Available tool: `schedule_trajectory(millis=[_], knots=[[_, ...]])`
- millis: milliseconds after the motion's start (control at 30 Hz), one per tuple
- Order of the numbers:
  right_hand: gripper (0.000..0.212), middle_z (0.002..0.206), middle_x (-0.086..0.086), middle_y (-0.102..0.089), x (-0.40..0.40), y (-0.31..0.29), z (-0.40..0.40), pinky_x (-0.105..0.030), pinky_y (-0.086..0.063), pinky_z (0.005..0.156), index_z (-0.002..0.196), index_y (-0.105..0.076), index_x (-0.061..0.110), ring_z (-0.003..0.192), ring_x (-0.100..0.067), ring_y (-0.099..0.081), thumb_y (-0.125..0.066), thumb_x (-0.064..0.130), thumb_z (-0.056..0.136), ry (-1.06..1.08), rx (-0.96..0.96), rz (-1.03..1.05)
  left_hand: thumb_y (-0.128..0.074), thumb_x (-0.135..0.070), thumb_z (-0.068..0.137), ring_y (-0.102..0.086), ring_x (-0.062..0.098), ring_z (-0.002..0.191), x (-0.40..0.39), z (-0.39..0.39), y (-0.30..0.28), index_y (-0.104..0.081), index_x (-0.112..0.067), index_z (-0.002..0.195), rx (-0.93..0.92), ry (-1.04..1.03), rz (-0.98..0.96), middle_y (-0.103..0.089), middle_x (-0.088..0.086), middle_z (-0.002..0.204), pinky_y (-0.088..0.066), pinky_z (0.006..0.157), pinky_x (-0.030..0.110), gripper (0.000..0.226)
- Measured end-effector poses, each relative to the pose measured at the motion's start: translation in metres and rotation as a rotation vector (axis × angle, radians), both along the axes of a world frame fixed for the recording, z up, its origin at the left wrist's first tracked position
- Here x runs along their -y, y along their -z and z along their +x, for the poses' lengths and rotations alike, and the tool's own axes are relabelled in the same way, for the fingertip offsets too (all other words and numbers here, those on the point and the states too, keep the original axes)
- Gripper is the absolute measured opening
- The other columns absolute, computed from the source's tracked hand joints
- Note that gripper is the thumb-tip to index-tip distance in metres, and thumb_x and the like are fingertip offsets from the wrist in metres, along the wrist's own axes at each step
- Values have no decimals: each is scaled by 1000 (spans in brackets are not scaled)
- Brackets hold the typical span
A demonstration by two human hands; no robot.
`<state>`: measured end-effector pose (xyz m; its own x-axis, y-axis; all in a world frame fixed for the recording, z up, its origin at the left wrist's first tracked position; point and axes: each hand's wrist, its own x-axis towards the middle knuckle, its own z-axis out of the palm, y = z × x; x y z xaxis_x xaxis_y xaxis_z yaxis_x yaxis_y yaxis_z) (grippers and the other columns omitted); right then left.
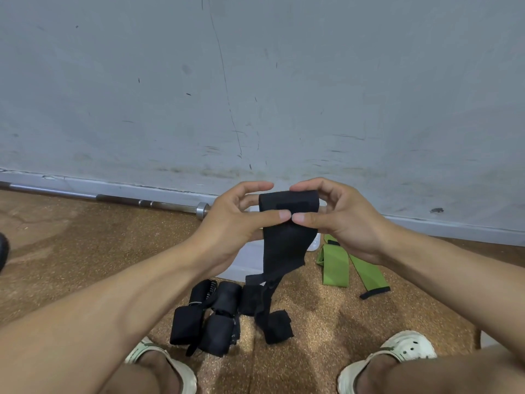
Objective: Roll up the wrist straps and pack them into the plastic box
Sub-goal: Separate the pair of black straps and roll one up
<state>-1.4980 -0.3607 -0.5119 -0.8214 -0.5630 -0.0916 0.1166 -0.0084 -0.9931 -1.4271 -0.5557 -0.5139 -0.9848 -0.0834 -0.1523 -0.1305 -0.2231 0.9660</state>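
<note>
— Between both hands, left (235, 220) and right (338, 217), pinched: black strap (284, 223), mid-air, above the floor pile (216, 314).
— Roll tight, edges square, tail hanging free.
— Box (244, 260)?
— Behind, mostly hidden.

A speckled brown floor (326, 322) carries everything. Several rolled black wrist straps (208, 317) lie clustered on it near the person's feet, which wear pale perforated clogs (397, 354). Green straps (341, 265) lie unrolled to the right. A steel barbell (113, 198) rests along the wall's base.
</note>
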Motion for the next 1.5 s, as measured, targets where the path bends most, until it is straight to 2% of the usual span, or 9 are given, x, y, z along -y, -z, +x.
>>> schedule_trajectory(millis=[200, 400, 600, 733, 867, 967, 1133, 1267, 1500], knots=[[42, 122, -3, -72, 0, -3, 1, -28, -60, 84, 112, -70, 16, 96, -19, -75, -76, -11, 81, -6, -116, 34, -81, 0, 79, -76, 26, 97, 0, -2, 0, -63, -12, 125, 46, -8, 10, -75, 9, 114, -63, 81, 37, 50], [61, 128, 2, -70, -2, -3, -3, -38, -61, 90, 131, -65, 25, 111, -20, -73, -83, 22, 73, -16, -36, 91, -80, 15, 74, -77, 25, 90, -3, -3, 1, -63, -14, 118, -14, -36, -83, -73, 6, 114, -63, 76, 35, 55], [45, 118, -5, -74, -5, -2, -1, -35, -62, 81, 118, -70, 15, 102, -23, -75, -82, 17, 75, -12, -62, 107, -83, 17, 68, -77, 23, 90, -6, -2, 2, -63, -15, 113, -35, -62, -132, -75, -1, 108, -62, 73, 35, 58], [35, 111, 0, -74, -3, -7, -1, -33, -63, 74, 111, -71, 15, 86, -21, -76, -79, 4, 79, 21, -107, 36, -85, 2, 73, -76, 25, 97, -9, 1, 1, -63, -14, 120, 1, -38, -92, -73, 7, 114, -63, 79, 42, 55], [37, 117, -6, -74, -1, -8, 0, -32, -62, 76, 111, -71, 14, 87, -25, -77, -79, -2, 79, 64, -174, -7, -83, -34, 69, -74, 28, 102, -9, 5, -5, -64, -16, 123, 54, 42, -38, -76, 8, 113, -60, 89, 50, 61], [38, 117, -11, -73, 0, -8, 0, -31, -62, 77, 109, -71, 13, 88, -24, -77, -80, -4, 76, 71, -199, -35, -76, -46, 74, -74, 33, 101, -9, 7, -7, -65, -14, 121, 82, 49, -42, -77, 8, 107, -59, 92, 54, 58], [39, 110, -6, -76, 1, -3, 0, -34, -63, 80, 106, -73, 13, 92, -25, -76, -79, -11, 76, 41, -217, -13, -78, -42, 74, -73, 35, 102, -6, 6, -7, -65, -13, 118, 90, 28, -13, -77, 6, 106, -60, 90, 54, 54], [41, 114, -6, -76, -2, -3, -1, -34, -63, 83, 108, -73, 16, 101, -24, -75, -79, -11, 77, 10, -213, 43, -79, -24, 77, -75, 29, 100, -4, 3, -6, -60, -12, 126, 96, 12, -14, -77, 13, 109, -61, 89, 49, 54], [49, 126, 4, -71, -3, -7, -1, -27, -60, 83, 122, -70, 23, 107, -16, -73, -81, 23, 74, 9, -83, 34, -80, 8, 77, -76, 26, 94, -1, -1, -3, -61, -16, 124, 26, -12, -55, -77, 11, 107, -62, 78, 34, 56]])
